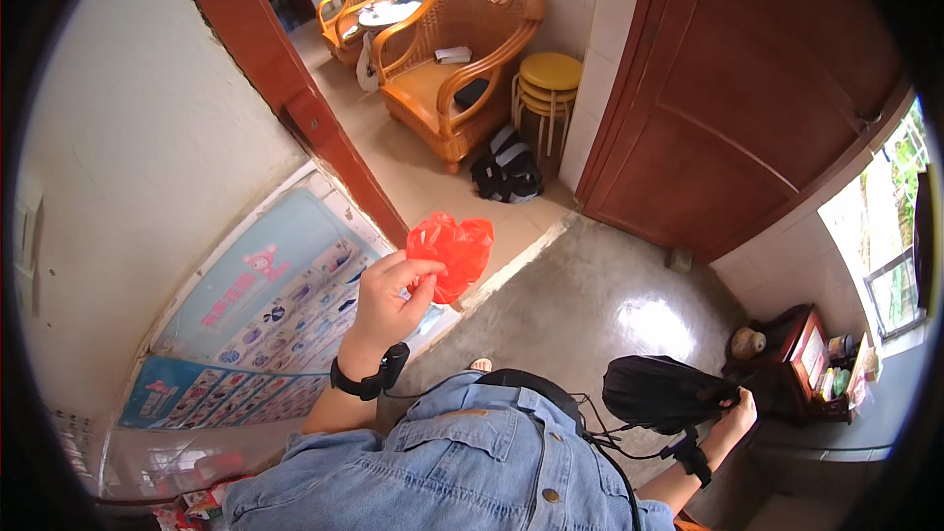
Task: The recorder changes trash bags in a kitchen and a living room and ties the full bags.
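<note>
My left hand (394, 299) pinches a crumpled red plastic bag (451, 254) between thumb and fingers, raised in front of the denim shirt. Low on the right, my right hand (737, 413) grips the gathered end of a black bag (660, 392), probably plastic, which stretches leftward from the fist. What the black bag holds, if anything, is hidden. Black bands circle both wrists, and dark cables run across the waist.
A raised door sill (516, 262) crosses the floor ahead, beside an open brown door (737, 103). Beyond stand a rattan armchair (442, 81), stacked yellow stools (549, 74) and a black-and-grey bag (509, 166). A wooden cabinet (807, 354) stands right; a poster board (273, 295) leans left.
</note>
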A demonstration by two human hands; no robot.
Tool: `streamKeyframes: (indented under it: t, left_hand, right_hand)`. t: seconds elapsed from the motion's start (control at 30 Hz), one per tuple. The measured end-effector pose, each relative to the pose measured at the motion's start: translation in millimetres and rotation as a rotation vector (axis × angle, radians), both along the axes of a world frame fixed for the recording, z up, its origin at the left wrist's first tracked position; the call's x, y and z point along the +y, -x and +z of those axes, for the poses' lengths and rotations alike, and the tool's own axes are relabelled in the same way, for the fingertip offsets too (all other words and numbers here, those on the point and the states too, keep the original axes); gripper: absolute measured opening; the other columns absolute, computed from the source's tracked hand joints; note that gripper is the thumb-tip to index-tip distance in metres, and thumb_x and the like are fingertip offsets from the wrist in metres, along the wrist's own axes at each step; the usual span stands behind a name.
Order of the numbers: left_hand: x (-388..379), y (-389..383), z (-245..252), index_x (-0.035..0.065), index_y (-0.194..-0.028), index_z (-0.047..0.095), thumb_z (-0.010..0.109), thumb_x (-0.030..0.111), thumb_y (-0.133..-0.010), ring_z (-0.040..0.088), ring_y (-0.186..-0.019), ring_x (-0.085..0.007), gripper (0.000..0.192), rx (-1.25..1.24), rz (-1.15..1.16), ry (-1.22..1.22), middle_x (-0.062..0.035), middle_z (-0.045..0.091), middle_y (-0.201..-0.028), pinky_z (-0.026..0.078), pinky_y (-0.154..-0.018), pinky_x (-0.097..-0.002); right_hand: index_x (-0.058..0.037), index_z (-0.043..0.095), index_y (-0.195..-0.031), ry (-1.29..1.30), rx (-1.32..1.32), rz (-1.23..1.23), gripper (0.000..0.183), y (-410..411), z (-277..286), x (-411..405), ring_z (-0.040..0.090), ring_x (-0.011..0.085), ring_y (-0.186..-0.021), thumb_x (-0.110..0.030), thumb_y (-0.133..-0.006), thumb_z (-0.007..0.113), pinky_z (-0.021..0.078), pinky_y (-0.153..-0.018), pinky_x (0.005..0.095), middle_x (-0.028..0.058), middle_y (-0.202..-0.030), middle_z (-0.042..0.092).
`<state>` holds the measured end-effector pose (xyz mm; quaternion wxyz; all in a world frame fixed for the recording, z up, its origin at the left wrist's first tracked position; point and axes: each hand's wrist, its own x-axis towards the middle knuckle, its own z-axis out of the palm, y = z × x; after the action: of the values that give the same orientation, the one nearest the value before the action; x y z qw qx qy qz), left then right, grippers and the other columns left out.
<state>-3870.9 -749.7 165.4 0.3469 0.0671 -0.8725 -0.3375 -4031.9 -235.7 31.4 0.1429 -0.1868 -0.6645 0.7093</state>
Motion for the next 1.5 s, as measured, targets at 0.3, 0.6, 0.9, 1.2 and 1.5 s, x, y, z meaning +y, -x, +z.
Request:
streamKeyframes:
  t: [0.3,0.6,0.9,1.2,1.5]
  left_hand:
    - [-2.4,3.1,-0.3,0.0022,-0.083,0.066,0.06,-0.003,-0.07,0.054,-0.054,-0.0196,0.015,-0.004,-0.008,0.016,-0.0098,0.057,-0.066,0.042,-0.05,-0.0278]
    - [-5.5,-1.7,1.1,0.0031,-0.082,0.065,0.061,-0.002,-0.07,0.055,-0.054,-0.0209,0.014,-0.001,0.015,0.034,-0.01,0.057,-0.066,0.042,-0.05,-0.0284]
    - [-8.5,-5.4,-1.2,0.003,-0.081,0.066,0.06,-0.003,-0.069,0.055,-0.054,-0.0206,0.014,0.016,0.022,0.048,-0.0098,0.057,-0.065,0.042,-0.05,-0.0284]
    - [-8.4,18.0,-13.5,0.0025,-0.081,0.065,0.06,-0.003,-0.07,0.057,-0.057,-0.0216,0.013,0.021,-0.025,-0.028,-0.0104,0.058,-0.067,0.043,-0.05,-0.0281]
    - [-5.5,22.4,-22.6,-0.0002,-0.081,0.063,0.058,-0.003,-0.072,0.055,-0.059,-0.0211,0.011,-0.046,-0.069,-0.05,-0.012,0.058,-0.07,0.042,-0.054,-0.0279]
  right_hand:
    - [-0.0047,0.051,-0.062,0.014,0.026,0.009,0.021,0.5,2.9,-8.9,0.043,0.0097,-0.045,-0.01,-0.082,0.05,0.0342,-0.043,0.0226,0.0011,-0.053,0.047]
    - [-0.0031,0.049,-0.063,0.033,0.022,-0.001,0.019,-0.9,9.5,-15.8,0.041,0.0094,-0.048,-0.008,-0.082,0.049,0.033,-0.047,0.0233,0.0011,-0.056,0.046]
    - [-0.0052,0.049,-0.061,0.006,0.043,-0.045,0.021,-7.4,8.3,-7.2,0.042,0.0093,-0.046,-0.011,-0.081,0.049,0.0326,-0.045,0.0225,0.001,-0.053,0.046]
    - [-0.0057,0.053,-0.063,-0.039,0.069,-0.206,0.016,-21.7,28.5,10.9,0.044,0.0098,-0.044,-0.01,-0.079,0.054,0.0364,-0.044,0.0237,0.0008,-0.053,0.048]
    - [-0.0024,0.056,-0.065,0.006,0.083,-0.316,0.01,-44.9,41.0,-3.1,0.046,0.0099,-0.046,-0.003,-0.075,0.054,0.0392,-0.045,0.0245,0.0013,-0.057,0.052]
